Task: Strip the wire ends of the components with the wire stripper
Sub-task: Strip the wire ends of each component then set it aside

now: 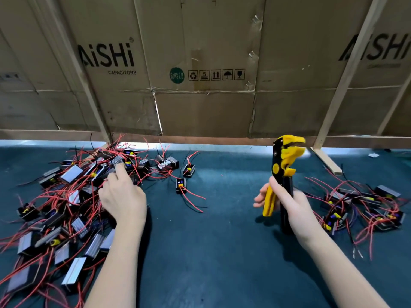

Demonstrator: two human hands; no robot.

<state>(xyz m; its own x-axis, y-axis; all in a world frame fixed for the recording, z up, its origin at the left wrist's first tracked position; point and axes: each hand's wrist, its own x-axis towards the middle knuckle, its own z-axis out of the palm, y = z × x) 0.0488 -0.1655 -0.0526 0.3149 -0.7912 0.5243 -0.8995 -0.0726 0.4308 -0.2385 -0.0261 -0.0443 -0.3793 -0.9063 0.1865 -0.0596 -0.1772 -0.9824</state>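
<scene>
My right hand (pixel 289 203) grips the black and yellow wire stripper (pixel 282 170) by its handles and holds it upright above the mat, jaws up. My left hand (pixel 122 196) reaches into the big pile of black components with red and black wires (pixel 66 196) on the left. Its fingertips touch a component (pixel 117 161) near the pile's far edge; the thumb is hidden, so a grip is not visible. A smaller heap of components (pixel 364 210) lies to the right of my right hand. Two single components (pixel 180 185) (pixel 189 170) sit apart near the middle.
The work surface is a dark teal mat (pixel 222 252). Flattened cardboard boxes on a wooden frame (pixel 200 96) form a wall along the far edge. A wooden brace (pixel 327 161) comes down onto the table at the back right.
</scene>
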